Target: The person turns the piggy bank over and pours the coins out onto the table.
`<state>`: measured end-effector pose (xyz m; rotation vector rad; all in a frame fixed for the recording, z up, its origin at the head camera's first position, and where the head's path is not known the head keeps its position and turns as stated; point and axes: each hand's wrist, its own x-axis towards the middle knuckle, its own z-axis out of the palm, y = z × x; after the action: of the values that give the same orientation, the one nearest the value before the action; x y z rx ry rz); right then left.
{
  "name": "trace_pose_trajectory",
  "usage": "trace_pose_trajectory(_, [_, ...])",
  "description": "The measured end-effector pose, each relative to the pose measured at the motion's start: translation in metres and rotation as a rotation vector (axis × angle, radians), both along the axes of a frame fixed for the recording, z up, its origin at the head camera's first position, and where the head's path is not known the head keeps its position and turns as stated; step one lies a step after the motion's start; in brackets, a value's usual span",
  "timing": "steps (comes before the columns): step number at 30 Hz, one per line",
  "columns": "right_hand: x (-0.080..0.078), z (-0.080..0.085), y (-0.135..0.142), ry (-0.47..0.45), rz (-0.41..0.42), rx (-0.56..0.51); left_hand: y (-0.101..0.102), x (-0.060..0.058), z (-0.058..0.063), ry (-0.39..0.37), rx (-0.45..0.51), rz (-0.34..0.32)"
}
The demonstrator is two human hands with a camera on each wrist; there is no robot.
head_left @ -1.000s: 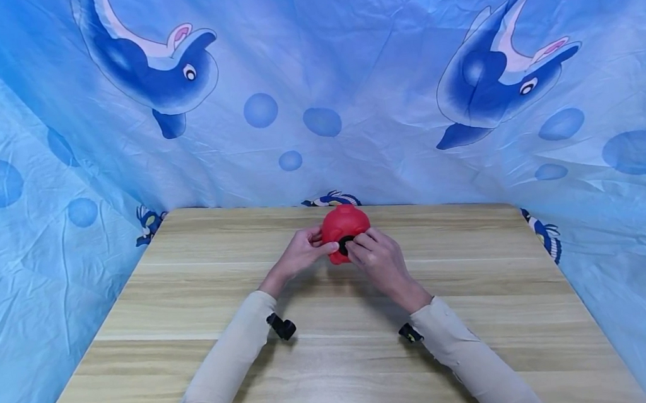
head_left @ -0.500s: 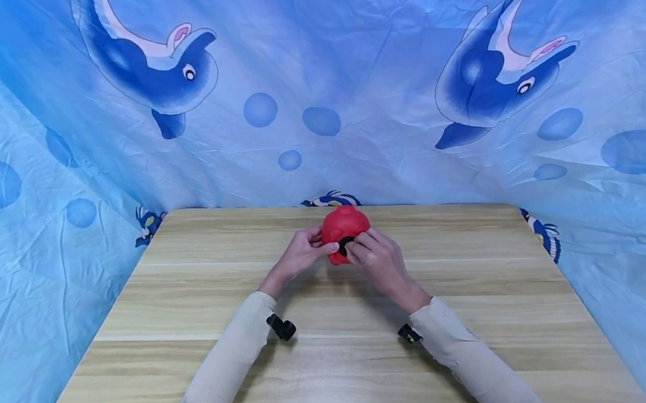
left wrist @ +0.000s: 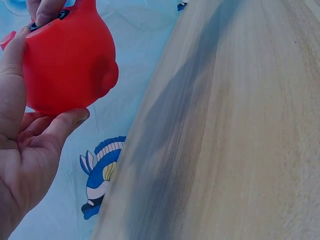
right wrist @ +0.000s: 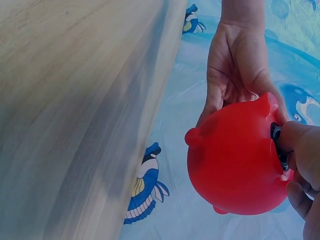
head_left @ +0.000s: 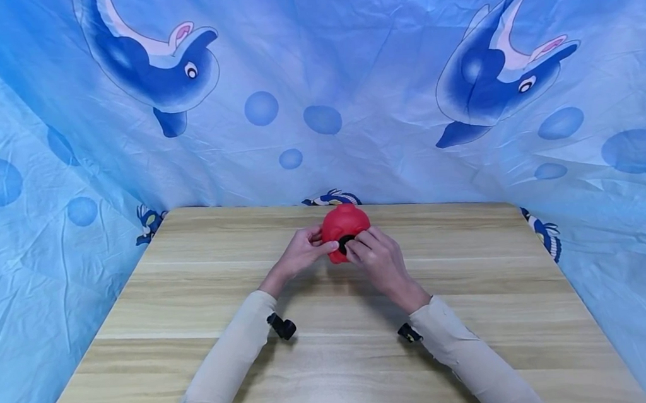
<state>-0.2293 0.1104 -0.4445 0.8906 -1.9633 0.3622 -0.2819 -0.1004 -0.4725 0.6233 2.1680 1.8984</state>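
Observation:
A round, glossy red piggy bank (head_left: 342,217) with short stubby knobs is held up near the far side of the table. Its black round plug (head_left: 342,245) faces the person. My left hand (head_left: 300,254) grips the bank from the left, its thumb beside the plug and its fingers around the body, as the left wrist view shows. From the other side my right hand (head_left: 381,260) reaches in, thumb and fingers pinching at the plug (right wrist: 275,131). Those fingertips hide part of the plug.
The wood-grain table (head_left: 336,371) stretches out below both forearms. Behind and beside it hangs a blue curtain (head_left: 388,158) printed with dolphins and bubbles. Small black cameras (head_left: 283,327) sit on the two sleeved wrists.

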Motion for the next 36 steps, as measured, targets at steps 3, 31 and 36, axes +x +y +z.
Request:
trace_pose_trajectory(3, [0.000,0.000,0.000,0.001,0.000,0.005,0.000,-0.001,0.000,-0.014,0.003,-0.004])
trace_pose_trajectory(31, [0.008,0.025,0.023,-0.070,-0.051,-0.072,-0.005,-0.005,-0.008,0.004,0.013,-0.010])
trace_pose_trajectory(36, [0.006,0.027,0.032,-0.099,-0.058,-0.113,-0.007,-0.005,-0.009,-0.005,0.009,-0.008])
